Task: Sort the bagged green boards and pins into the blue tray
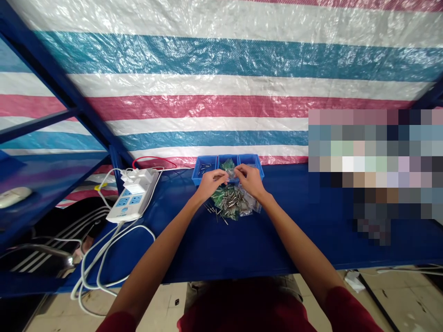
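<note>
My left hand (212, 181) and my right hand (249, 180) meet above a pile of small metal pins and green parts in clear bags (231, 204) on the blue table (242, 240). Both hands pinch a small clear bag (230, 173) between their fingertips; what is inside it is too small to tell. Just behind the hands stand three small blue bins (228, 162) side by side; the left one holds a few metal pins, the middle one green parts.
A white power strip (129, 199) with a plugged adapter and white cables (104, 258) lies at the table's left edge. A blue metal frame (69, 99) rises on the left. A striped tarp (221, 83) hangs behind. A blurred area covers the right.
</note>
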`<action>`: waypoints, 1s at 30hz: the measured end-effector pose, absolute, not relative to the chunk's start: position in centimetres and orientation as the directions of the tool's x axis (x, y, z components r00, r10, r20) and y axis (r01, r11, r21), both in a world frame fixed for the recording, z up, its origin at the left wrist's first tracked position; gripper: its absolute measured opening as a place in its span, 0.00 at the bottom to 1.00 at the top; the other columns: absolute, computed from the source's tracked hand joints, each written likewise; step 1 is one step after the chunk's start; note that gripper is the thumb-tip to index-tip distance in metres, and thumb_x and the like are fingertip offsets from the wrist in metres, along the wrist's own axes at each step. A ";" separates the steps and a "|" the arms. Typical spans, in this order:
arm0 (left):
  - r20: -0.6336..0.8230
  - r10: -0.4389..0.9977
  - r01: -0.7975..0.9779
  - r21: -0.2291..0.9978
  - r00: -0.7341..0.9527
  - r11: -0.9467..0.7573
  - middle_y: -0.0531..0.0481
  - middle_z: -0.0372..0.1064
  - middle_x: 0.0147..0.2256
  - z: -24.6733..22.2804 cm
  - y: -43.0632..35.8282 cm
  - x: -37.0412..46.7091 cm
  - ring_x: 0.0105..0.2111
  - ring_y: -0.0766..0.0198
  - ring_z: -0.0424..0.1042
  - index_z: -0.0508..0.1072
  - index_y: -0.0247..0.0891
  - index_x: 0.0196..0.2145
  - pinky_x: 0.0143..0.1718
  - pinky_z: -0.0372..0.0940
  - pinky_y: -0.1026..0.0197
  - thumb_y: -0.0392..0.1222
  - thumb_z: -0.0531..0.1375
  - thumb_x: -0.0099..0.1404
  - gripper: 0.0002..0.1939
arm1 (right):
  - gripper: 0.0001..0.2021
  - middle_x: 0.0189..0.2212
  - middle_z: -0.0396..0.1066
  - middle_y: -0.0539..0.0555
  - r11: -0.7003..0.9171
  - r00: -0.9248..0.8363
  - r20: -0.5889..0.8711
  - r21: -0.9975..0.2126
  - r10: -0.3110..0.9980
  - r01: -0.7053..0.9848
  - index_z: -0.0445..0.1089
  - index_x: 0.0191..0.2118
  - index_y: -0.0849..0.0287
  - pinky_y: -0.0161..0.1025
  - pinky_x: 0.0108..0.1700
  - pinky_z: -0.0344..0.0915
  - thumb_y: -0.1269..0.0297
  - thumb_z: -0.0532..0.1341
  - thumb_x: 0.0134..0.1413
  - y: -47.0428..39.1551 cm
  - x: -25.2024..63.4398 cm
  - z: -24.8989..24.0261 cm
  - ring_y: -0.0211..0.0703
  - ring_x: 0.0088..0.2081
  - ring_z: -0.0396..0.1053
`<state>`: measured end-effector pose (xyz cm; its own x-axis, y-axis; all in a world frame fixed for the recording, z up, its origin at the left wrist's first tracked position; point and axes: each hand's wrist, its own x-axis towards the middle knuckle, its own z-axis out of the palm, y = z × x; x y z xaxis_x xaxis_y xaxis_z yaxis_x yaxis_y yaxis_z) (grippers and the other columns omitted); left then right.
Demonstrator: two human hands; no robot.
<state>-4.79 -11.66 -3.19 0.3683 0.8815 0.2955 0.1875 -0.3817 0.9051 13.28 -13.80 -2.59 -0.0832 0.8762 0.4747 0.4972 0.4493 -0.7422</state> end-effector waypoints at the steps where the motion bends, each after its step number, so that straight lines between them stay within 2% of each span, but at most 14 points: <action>1: 0.285 0.890 0.175 0.915 0.356 -0.363 0.49 0.74 0.26 -3.2 -11.7 -4.7 0.27 0.61 0.74 0.74 0.35 0.31 0.30 0.67 0.61 0.50 0.63 0.58 0.13 | 0.10 0.24 0.74 0.51 0.452 -0.085 0.473 -0.753 0.877 0.478 0.70 0.31 0.58 0.35 0.30 0.61 0.62 0.54 0.58 -13.8 13.2 -2.6 0.40 0.25 0.69; 6: 0.216 0.915 0.155 0.947 0.340 -0.281 0.50 0.73 0.24 -3.7 -12.8 -4.6 0.26 0.61 0.73 0.74 0.35 0.31 0.26 0.63 0.63 0.49 0.63 0.56 0.13 | 0.09 0.23 0.72 0.50 0.447 -0.078 0.458 -0.795 0.886 0.410 0.71 0.31 0.58 0.35 0.29 0.61 0.61 0.56 0.57 -14.6 12.9 -3.3 0.38 0.21 0.66; 14: 0.220 0.911 0.123 0.953 0.349 -0.277 0.51 0.71 0.26 -3.9 -14.1 -4.6 0.25 0.64 0.71 0.72 0.35 0.30 0.29 0.66 0.63 0.46 0.64 0.54 0.11 | 0.09 0.21 0.71 0.49 0.441 -0.064 0.455 -0.806 0.888 0.393 0.72 0.33 0.58 0.35 0.29 0.62 0.60 0.57 0.57 -15.9 12.6 -4.2 0.37 0.19 0.66; 17: 0.232 0.909 0.116 0.951 0.347 -0.287 0.53 0.69 0.24 -3.9 -14.5 -4.5 0.24 0.66 0.70 0.70 0.36 0.27 0.29 0.66 0.64 0.44 0.63 0.53 0.09 | 0.10 0.21 0.71 0.48 0.450 -0.074 0.467 -0.783 0.881 0.429 0.72 0.38 0.58 0.36 0.31 0.64 0.59 0.56 0.58 -16.3 12.5 -4.2 0.39 0.21 0.67; 21: 0.222 0.913 0.147 0.947 0.342 -0.285 0.55 0.66 0.19 -4.0 -14.7 -4.6 0.21 0.68 0.66 0.66 0.37 0.23 0.26 0.63 0.65 0.40 0.58 0.54 0.06 | 0.13 0.34 0.75 0.53 0.497 -0.093 0.513 -0.748 0.853 0.440 0.68 0.48 0.57 0.37 0.34 0.67 0.64 0.51 0.62 -16.8 12.5 -4.2 0.38 0.25 0.69; 25: 0.190 0.933 0.089 0.970 0.305 -0.226 0.55 0.64 0.17 -4.0 -14.5 -4.7 0.18 0.69 0.62 0.65 0.38 0.21 0.21 0.58 0.66 0.41 0.57 0.55 0.07 | 0.17 0.50 0.67 0.59 0.616 -0.194 0.615 -0.609 0.764 0.499 0.68 0.50 0.56 0.40 0.38 0.69 0.72 0.51 0.58 -16.8 12.6 -4.7 0.40 0.35 0.70; 27: 0.150 0.949 0.011 0.987 0.278 -0.160 0.56 0.63 0.16 -4.0 -14.4 -4.7 0.16 0.70 0.62 0.66 0.37 0.22 0.19 0.56 0.66 0.43 0.58 0.55 0.09 | 0.16 0.54 0.63 0.61 0.644 -0.237 0.633 -0.552 0.737 0.530 0.68 0.51 0.55 0.40 0.38 0.70 0.71 0.52 0.58 -16.6 12.6 -5.1 0.43 0.39 0.70; 30: 0.086 0.956 -0.065 0.995 0.281 -0.070 0.56 0.61 0.17 -3.9 -14.5 -4.6 0.15 0.71 0.61 0.67 0.36 0.23 0.16 0.52 0.67 0.47 0.62 0.56 0.12 | 0.13 0.53 0.63 0.61 0.644 -0.228 0.650 -0.522 0.725 0.559 0.70 0.48 0.55 0.40 0.38 0.69 0.66 0.54 0.61 -16.3 12.6 -5.5 0.44 0.41 0.69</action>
